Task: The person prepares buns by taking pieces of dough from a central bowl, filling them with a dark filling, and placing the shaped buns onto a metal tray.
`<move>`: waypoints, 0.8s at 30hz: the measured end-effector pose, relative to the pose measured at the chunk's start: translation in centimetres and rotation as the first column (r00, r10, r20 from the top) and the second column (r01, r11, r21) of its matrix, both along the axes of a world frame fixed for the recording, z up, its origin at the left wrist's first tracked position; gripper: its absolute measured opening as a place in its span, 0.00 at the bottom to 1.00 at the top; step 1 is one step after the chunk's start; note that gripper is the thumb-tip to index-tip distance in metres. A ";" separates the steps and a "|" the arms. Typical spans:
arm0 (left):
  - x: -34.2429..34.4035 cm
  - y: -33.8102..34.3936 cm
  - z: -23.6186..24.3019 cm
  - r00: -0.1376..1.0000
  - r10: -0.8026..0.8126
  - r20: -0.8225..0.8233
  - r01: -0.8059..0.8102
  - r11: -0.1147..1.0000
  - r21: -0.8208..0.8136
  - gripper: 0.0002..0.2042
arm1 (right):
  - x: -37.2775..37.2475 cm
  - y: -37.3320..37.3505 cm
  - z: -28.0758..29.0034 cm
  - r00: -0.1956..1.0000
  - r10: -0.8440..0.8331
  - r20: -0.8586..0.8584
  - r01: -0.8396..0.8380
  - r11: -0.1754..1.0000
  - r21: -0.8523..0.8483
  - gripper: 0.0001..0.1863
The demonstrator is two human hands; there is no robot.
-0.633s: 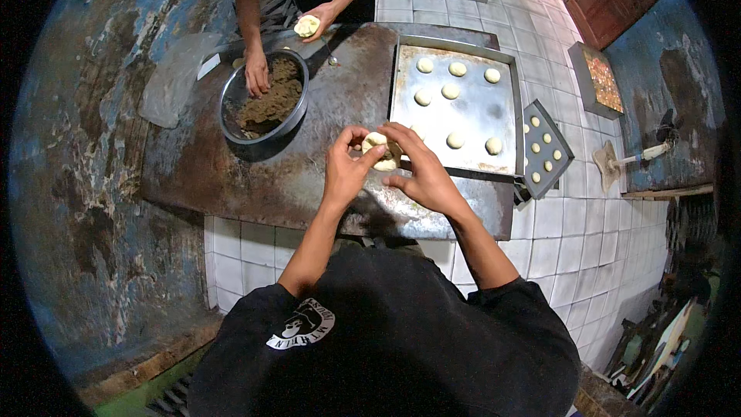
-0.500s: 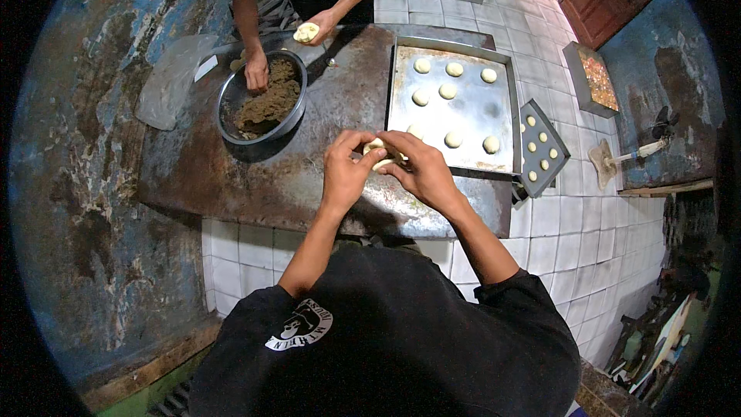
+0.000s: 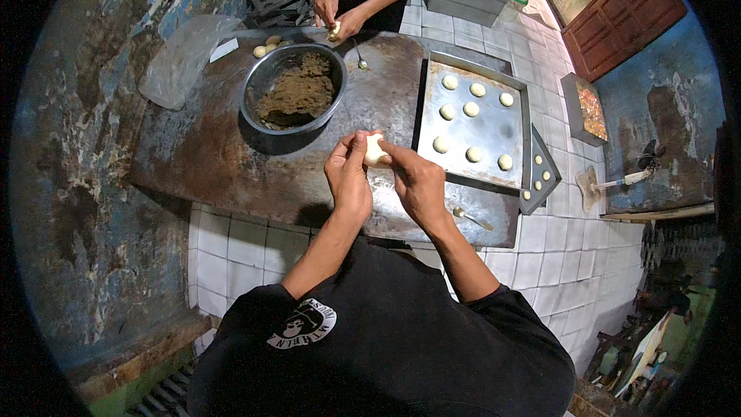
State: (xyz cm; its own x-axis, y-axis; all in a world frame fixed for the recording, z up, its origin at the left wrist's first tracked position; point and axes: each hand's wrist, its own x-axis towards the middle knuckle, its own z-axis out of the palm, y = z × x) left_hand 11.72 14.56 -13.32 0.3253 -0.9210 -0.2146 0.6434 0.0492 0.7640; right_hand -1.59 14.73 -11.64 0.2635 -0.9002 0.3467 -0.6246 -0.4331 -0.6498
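A small piece of pale dough (image 3: pixel 374 151) is pinched between my two hands over the near middle of the metal table. My left hand (image 3: pixel 347 176) grips its left side with thumb and fingers. On the other side, my right hand (image 3: pixel 417 185) presses the dough's edge with closed fingers. A metal tray (image 3: pixel 494 125) with several round dough balls lies to the right of my hands. Ahead and to the left stands a steel bowl (image 3: pixel 248 110) of brown crumbly filling (image 3: pixel 299 86). Near my right wrist a spoon (image 3: pixel 472 218) rests on the table.
Across the table (image 3: pixel 193 154), a co-worker's hands (image 3: pixel 340 19) hold another dough piece above a second spoon (image 3: pixel 361 62). Several dough balls (image 3: pixel 266 48) sit behind the bowl, beside a plastic sheet (image 3: pixel 181 66). A darker tray (image 3: pixel 544 174) of dough balls sits beyond the right edge.
The dough in my hands now shows upright between my fingertips. The co-worker's hand has left the bowl and joined the other at the dough. My view has shifted, uncovering the near spoon.
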 end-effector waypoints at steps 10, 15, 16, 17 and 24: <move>6.5 1.0 2.0 0.887 -0.458 -0.060 0.416 0.850 -0.323 0.21 | 4.3 -0.3 1.9 0.854 -0.055 0.518 -0.165 0.915 0.369 0.15; 9.5 1.0 -1.3 0.906 -0.362 -0.221 0.368 0.930 -0.015 0.10 | 7.9 1.2 3.1 0.935 -0.133 0.329 0.060 0.973 0.224 0.17; 9.7 0.9 -1.4 0.904 -0.369 -0.218 0.375 0.927 -0.016 0.10 | 8.6 1.6 3.4 0.973 -0.059 0.224 0.040 0.996 0.086 0.17; 9.9 0.8 -1.2 0.918 -0.347 -0.190 0.353 0.936 -0.002 0.10 | 9.2 1.9 3.2 0.981 -0.087 0.176 0.072 0.994 0.087 0.19; 9.8 0.8 0.4 0.901 -0.425 -0.088 0.401 0.892 -0.209 0.14 | 9.3 0.6 2.9 0.947 -0.261 0.188 0.271 0.962 -0.032 0.14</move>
